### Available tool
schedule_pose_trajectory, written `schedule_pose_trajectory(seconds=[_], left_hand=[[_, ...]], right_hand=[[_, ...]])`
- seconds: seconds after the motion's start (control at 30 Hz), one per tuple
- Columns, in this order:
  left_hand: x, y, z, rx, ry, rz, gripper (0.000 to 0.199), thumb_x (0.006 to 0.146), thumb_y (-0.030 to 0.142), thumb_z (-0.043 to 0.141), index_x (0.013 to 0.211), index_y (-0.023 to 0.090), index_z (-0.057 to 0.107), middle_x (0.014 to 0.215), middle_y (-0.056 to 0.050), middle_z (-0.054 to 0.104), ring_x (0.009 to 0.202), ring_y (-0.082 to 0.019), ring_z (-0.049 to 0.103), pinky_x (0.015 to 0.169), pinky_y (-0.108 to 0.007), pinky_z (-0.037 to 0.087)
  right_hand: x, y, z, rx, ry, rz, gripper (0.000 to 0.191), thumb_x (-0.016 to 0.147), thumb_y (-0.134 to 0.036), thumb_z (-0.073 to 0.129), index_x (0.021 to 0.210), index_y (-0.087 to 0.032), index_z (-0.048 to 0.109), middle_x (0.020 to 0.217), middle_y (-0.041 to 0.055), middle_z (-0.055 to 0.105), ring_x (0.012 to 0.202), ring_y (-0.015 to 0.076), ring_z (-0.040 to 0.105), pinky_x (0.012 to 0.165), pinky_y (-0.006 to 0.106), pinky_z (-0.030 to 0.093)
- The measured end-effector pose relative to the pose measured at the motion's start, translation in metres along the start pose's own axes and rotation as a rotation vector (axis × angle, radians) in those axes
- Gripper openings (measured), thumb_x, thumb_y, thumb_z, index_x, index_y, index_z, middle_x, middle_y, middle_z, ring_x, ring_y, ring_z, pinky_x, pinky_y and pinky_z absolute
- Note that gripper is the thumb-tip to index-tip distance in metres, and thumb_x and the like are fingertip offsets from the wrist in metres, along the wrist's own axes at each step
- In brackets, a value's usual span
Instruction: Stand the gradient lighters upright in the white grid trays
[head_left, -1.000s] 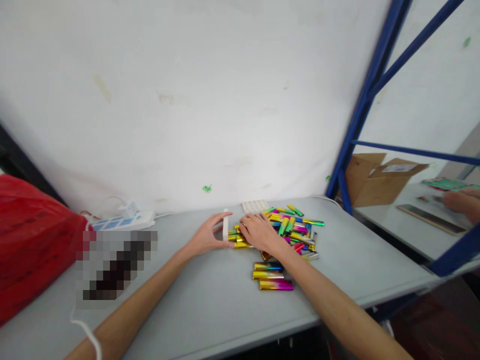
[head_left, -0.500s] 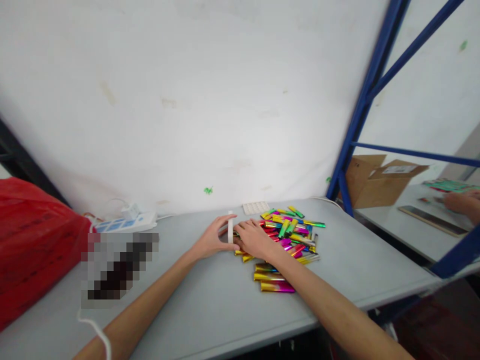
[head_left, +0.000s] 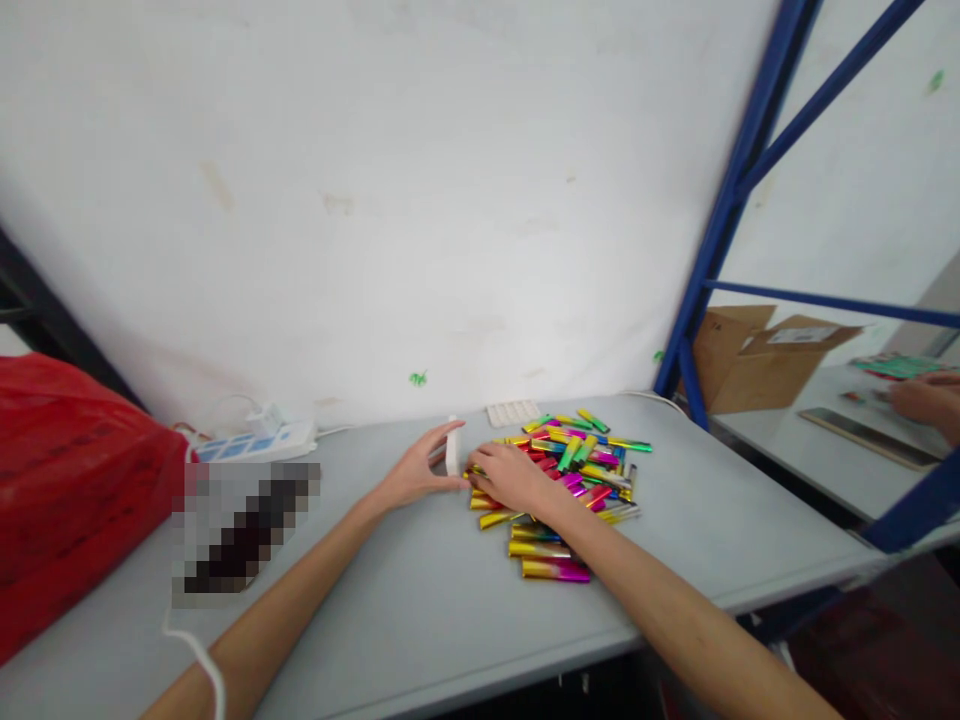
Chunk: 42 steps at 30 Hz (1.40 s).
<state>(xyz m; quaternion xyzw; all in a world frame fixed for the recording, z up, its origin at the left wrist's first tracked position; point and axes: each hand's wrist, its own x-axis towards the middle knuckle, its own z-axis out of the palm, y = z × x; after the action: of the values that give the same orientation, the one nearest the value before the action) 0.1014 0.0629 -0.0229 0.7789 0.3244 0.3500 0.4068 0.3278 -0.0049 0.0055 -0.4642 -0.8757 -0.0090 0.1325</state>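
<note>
While the left hand (head_left: 416,472) steadies a slim white piece (head_left: 453,450) standing upright at the left edge of a pile (head_left: 576,455) of shiny tubes, the right hand (head_left: 514,475) reaches over that same side of the pile. The left thumb and fingers are spread in a wide C, gripping the white piece at its near and far ends. The right fingers are curled down close to it; whether they grip a tube cannot be told. The tubes are gold, green, pink, red and blue, lying at mixed angles on a grey counter (head_left: 390,610). In front of the pile, a few lie roughly side by side. Behind it, a white grid (head_left: 513,413) rests flat near the wall. Left of the pile are a power strip (head_left: 262,443) and, farther out, a red bag (head_left: 75,500). Well right of it are a cardboard box (head_left: 757,370) and another person's hand (head_left: 926,408).
</note>
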Motion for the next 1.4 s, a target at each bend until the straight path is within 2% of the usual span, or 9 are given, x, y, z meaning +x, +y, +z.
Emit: schedule_pose_trajectory(seconds=[0.13, 0.27, 0.37, 0.5, 0.63, 0.73, 0.93, 1.17, 1.4], left_hand=[[-0.003, -0.008, -0.03, 0.257, 0.038, -0.031, 0.108, 0.077, 0.067, 0.085, 0.166, 0.026, 0.039, 0.163, -0.013, 0.055, 0.144, -0.037, 0.057, 0.123, -0.055, 0.043], [-0.005, -0.025, -0.052, 0.568, 0.074, -0.004, 0.075, 0.094, 0.075, 0.06, 0.145, 0.021, 0.067, 0.154, -0.015, 0.063, 0.146, -0.039, 0.055, 0.128, -0.055, 0.035], [-0.005, -0.036, -0.055, 0.695, 0.102, 0.006, 0.068, 0.098, 0.074, 0.052, 0.14, 0.023, 0.071, 0.157, -0.014, 0.059, 0.149, -0.039, 0.049, 0.129, -0.056, 0.034], [-0.003, -0.039, -0.041, 0.771, 0.123, 0.035, 0.056, 0.105, 0.06, 0.045, 0.138, 0.023, 0.071, 0.146, -0.013, 0.062, 0.14, -0.034, 0.056, 0.126, -0.051, 0.038], [0.011, -0.028, -0.015, 0.748, 0.14, 0.057, 0.054, 0.1, 0.064, 0.054, 0.127, 0.021, 0.072, 0.137, -0.016, 0.067, 0.133, -0.037, 0.06, 0.121, -0.052, 0.043], [0.032, -0.02, -0.006, 0.742, 0.075, 0.047, 0.053, 0.095, 0.063, 0.059, 0.121, 0.019, 0.074, 0.137, -0.019, 0.069, 0.133, -0.041, 0.061, 0.12, -0.055, 0.043], [0.065, -0.02, -0.025, 0.774, -0.003, 0.078, 0.042, 0.082, 0.048, 0.072, 0.114, 0.021, 0.079, 0.131, -0.014, 0.074, 0.13, -0.038, 0.064, 0.119, -0.046, 0.046], [0.066, -0.03, -0.04, 0.829, 0.017, 0.108, 0.039, 0.092, 0.052, 0.063, 0.111, 0.021, 0.079, 0.121, -0.014, 0.073, 0.116, -0.034, 0.067, 0.11, -0.046, 0.052], [0.064, -0.039, -0.041, 0.856, -0.001, 0.124, 0.028, 0.098, 0.037, 0.057, 0.111, 0.021, 0.077, 0.119, -0.013, 0.073, 0.115, -0.031, 0.067, 0.108, -0.044, 0.053]], right_hand=[[0.0, 0.015, -0.007, 0.026, 0.088, -0.036, 0.022, 0.109, -0.032, 0.059, 0.116, -0.017, 0.073, 0.116, 0.0104, 0.074, 0.112, 0.0232, 0.068, 0.103, 0.035, 0.046], [0.0, 0.046, -0.015, 0.008, 0.19, 0.069, 0.026, 0.111, -0.026, 0.05, 0.118, -0.016, 0.073, 0.119, 0.0127, 0.074, 0.118, 0.0237, 0.065, 0.109, 0.038, 0.045], [-0.001, 0.072, -0.013, -0.029, 0.167, 0.183, 0.025, 0.11, -0.023, 0.052, 0.121, -0.015, 0.073, 0.126, 0.015, 0.072, 0.122, 0.0247, 0.065, 0.112, 0.04, 0.043], [-0.005, 0.092, -0.007, -0.051, 0.149, 0.291, 0.033, 0.112, -0.03, 0.049, 0.134, -0.015, 0.069, 0.14, 0.0165, 0.068, 0.131, 0.0254, 0.061, 0.118, 0.044, 0.039], [-0.007, 0.092, -0.006, -0.04, 0.105, 0.33, 0.036, 0.113, -0.034, 0.045, 0.133, -0.016, 0.069, 0.141, 0.0169, 0.067, 0.132, 0.0257, 0.06, 0.118, 0.045, 0.039], [-0.007, 0.087, -0.01, -0.025, 0.072, 0.313, 0.036, 0.113, -0.034, 0.044, 0.131, -0.016, 0.069, 0.137, 0.0168, 0.068, 0.129, 0.0253, 0.062, 0.115, 0.043, 0.041], [-0.008, 0.083, -0.017, -0.031, 0.105, 0.33, 0.036, 0.113, -0.031, 0.042, 0.129, -0.014, 0.07, 0.131, 0.0156, 0.07, 0.123, 0.0255, 0.066, 0.108, 0.038, 0.047], [-0.009, 0.08, -0.024, -0.022, 0.111, 0.352, 0.035, 0.113, -0.03, 0.042, 0.127, -0.015, 0.071, 0.128, 0.0152, 0.072, 0.119, 0.0255, 0.069, 0.105, 0.035, 0.048], [-0.01, 0.076, -0.028, 0.014, 0.126, 0.33, 0.034, 0.112, -0.028, 0.043, 0.123, -0.014, 0.072, 0.126, 0.0153, 0.073, 0.118, 0.0261, 0.069, 0.102, 0.034, 0.048]])
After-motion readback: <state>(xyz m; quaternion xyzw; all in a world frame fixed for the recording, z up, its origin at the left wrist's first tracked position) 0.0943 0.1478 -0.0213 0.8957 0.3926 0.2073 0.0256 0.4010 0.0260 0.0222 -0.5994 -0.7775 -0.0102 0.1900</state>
